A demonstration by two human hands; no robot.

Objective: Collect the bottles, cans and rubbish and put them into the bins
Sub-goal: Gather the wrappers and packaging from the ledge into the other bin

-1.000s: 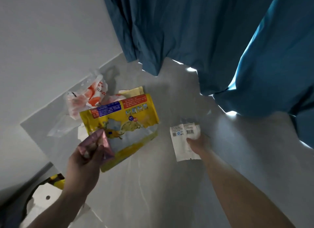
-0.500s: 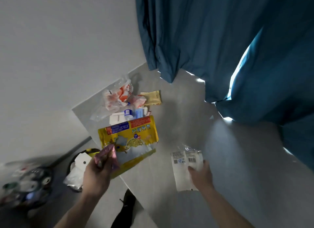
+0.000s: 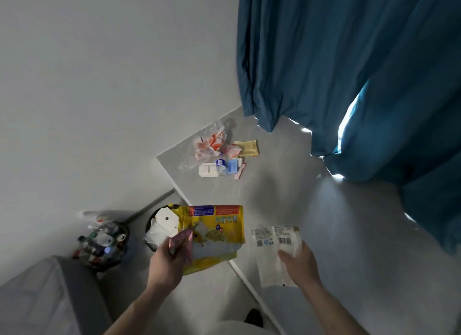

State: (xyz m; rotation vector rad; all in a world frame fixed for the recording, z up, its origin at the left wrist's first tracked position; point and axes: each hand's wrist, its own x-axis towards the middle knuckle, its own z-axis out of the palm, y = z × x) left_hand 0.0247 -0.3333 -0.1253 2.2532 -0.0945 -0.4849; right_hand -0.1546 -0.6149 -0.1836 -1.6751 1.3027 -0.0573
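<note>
Head view shows the left hand [image 3: 169, 261] gripping a yellow packet [image 3: 217, 231] and pink wrapper [image 3: 183, 242] just beside the black bin [image 3: 149, 222]; the right hand [image 3: 298, 263] pinches a white packet [image 3: 270, 257]. Carry each fully over the rim before letting go. That bin looks nearly full, so light wrappers may slide off.
</note>
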